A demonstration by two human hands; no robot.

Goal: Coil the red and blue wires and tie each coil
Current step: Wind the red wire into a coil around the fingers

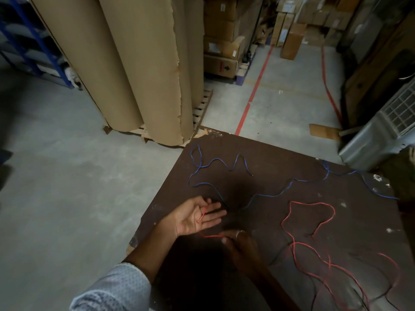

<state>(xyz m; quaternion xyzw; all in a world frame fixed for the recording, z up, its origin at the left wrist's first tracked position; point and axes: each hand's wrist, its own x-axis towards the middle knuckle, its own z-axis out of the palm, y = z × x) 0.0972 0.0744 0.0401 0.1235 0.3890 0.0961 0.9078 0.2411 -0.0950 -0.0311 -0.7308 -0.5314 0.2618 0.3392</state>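
Observation:
A long red wire [311,250] lies in loose loops over the right half of the dark brown table [265,153]. My left hand [197,217] is held palm up with straight fingers, and the red wire's end lies across its palm. The wire runs from there down to my right hand [240,243], which pinches it just below the left palm. A blue wire [269,195] snakes uncoiled across the far part of the table, from the left corner to the right edge.
Tall rolls of brown cardboard [139,63] stand on a pallet just beyond the table's far corner. Stacked boxes [224,41] line the back wall. A grey metal unit [386,131] stands at the right. Concrete floor [67,164] lies to the left.

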